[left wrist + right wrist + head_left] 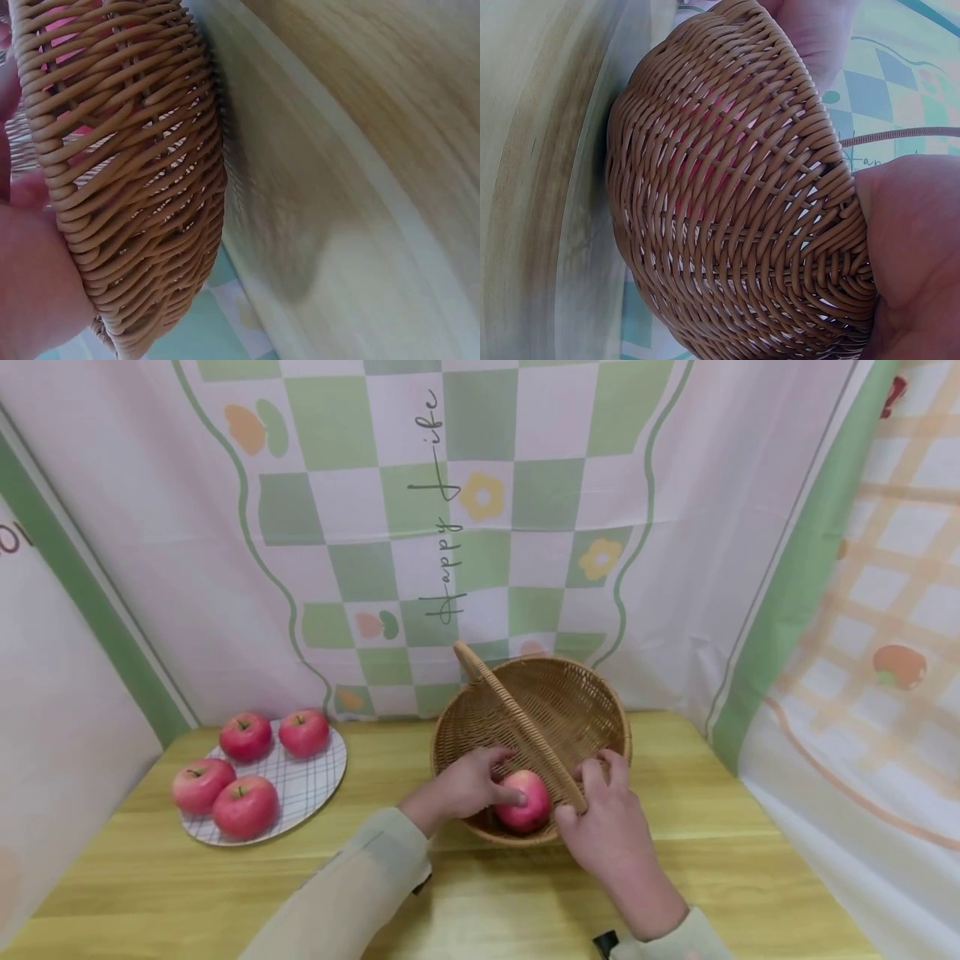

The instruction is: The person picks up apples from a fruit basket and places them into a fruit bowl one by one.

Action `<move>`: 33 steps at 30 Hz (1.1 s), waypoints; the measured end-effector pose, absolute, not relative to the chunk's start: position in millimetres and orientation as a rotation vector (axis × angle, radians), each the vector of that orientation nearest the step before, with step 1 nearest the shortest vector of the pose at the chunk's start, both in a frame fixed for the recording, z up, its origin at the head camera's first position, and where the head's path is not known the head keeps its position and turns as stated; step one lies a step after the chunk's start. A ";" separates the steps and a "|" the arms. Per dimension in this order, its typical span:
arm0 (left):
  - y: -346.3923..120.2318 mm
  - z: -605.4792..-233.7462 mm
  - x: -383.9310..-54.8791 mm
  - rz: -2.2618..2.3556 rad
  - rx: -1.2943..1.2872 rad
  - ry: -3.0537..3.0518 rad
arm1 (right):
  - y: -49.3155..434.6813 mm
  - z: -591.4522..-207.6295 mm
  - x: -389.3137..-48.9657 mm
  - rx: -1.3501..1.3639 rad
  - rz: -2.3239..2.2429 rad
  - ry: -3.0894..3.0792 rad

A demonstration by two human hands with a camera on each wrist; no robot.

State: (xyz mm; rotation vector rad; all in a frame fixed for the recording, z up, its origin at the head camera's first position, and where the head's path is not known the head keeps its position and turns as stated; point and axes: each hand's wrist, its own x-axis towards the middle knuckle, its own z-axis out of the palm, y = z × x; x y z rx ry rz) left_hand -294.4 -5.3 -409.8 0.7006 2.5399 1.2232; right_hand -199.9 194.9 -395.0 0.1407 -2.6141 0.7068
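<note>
A brown wicker basket (600,702) with an arched handle (517,714) stands on the table, its opening facing up. Inside it, near the front wall, is a red apple (527,806). My left hand (465,785) reaches over the rim and holds this apple, thumb across its near side and fingers behind. At the basket's front right, my right hand (611,827) grips the rim beside the handle's end, with fingers over the inside. Red shows through the weave in the right wrist view, where the basket wall (727,187) hides most of the apple.
On the left, a plate (307,785) with a grid pattern bears several red apples (246,807). A wooden table (360,885) lies under everything. Printed cloth (480,435) hangs behind and at both sides, close to the basket's back.
</note>
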 end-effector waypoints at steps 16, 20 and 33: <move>-6.2 -408.1 -291.1 1.110 0.932 2.382 | 195.1 -393.9 -200.3 0.139 0.716 -2.644; -9.8 -407.7 -292.1 1.106 0.882 2.372 | 195.0 -394.9 -200.6 0.162 0.711 -2.624; -9.7 -401.7 -294.4 1.113 0.889 2.249 | 196.5 -394.5 -200.3 0.204 0.713 -2.588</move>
